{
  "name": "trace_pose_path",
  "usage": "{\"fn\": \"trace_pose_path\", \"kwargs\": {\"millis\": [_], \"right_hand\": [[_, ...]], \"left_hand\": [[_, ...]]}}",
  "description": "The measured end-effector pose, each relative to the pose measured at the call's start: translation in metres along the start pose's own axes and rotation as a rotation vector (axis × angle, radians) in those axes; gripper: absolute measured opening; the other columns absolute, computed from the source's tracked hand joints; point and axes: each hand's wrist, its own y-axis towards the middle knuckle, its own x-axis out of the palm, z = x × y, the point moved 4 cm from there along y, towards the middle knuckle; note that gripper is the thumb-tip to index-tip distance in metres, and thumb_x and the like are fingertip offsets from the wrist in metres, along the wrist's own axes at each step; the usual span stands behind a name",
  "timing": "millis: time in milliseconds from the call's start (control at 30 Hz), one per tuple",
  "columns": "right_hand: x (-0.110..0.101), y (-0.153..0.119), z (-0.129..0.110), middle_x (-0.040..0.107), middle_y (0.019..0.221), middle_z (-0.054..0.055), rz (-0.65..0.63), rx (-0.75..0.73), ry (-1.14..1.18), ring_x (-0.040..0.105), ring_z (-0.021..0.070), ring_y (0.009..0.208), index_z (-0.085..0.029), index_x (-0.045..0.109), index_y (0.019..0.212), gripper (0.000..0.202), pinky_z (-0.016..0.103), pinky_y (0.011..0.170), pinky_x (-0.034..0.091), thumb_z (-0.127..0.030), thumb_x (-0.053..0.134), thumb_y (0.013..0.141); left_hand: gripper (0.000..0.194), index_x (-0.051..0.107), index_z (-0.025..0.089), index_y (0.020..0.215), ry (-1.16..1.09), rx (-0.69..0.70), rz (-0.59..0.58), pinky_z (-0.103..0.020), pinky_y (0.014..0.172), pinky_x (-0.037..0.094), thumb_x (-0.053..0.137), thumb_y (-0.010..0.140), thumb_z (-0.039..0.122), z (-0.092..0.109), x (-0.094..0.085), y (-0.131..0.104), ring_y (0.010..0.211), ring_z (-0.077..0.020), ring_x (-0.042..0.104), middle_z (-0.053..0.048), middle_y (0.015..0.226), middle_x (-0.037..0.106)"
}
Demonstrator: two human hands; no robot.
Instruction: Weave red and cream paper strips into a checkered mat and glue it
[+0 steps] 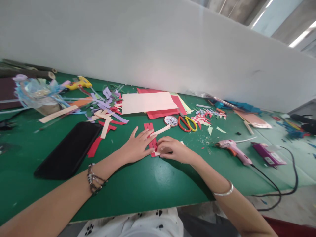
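The left hand (140,144), its fingers spread, lies flat over the slit red paper (153,143) on the green table (138,191); the right hand (174,149) curls at the lower end of that paper, its thumb and fingertips close together, though whether they pinch a strip I cannot tell; a pale strip (161,130) slants up from between the hands; just beyond sit a round tin (171,121) and red-and-yellow scissors (187,123), with pale and red sheets (149,102) behind; to the left lies a black case (70,149); well to the right, a pink glue gun (233,150).
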Motion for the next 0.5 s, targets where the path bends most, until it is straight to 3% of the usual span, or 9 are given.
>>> {"fn": "trace_pose_path", "kwargs": {"millis": [500], "right_hand": [[0.0046, 0.0033, 0.0026, 0.059, 0.101, 0.007, 0.053, -0.048, -0.042, 0.053, 0.0174, 0.095, -0.019, 0.060, 0.083, 0.006, 0.033, 0.085, 0.043, -0.023, 0.060, 0.079]], "left_hand": [[0.058, 0.028, 0.019, 0.138, -0.034, -0.005, -0.023, -0.054, 0.106, -0.001, 0.026, 0.091, 0.053, 0.0012, -0.0019, 0.0002, 0.133, -0.0252, 0.021, -0.012, 0.146, 0.023]]}}
